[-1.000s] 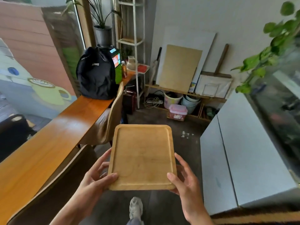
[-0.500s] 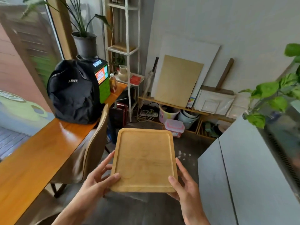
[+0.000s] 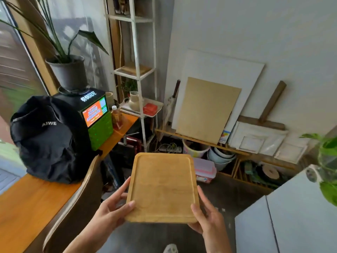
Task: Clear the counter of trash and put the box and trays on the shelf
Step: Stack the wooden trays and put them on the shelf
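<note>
I am holding the tray (image 3: 161, 187) level in front of the shelf (image 3: 135, 70), not yet on it; my left hand (image 3: 111, 209) and right hand (image 3: 207, 216) are both gripping its near corners, fingers clamped on the rim. I judge this tray's shelving is still pending; the tabletop (image 3: 27, 207) beside the shelf is showing no trash, and I am seeing no box.

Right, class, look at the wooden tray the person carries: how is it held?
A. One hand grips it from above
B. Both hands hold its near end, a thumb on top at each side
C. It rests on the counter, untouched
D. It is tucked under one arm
B: the left hand and right hand each grip a near corner of the wooden tray, thumbs on its rim, above the floor.
</note>
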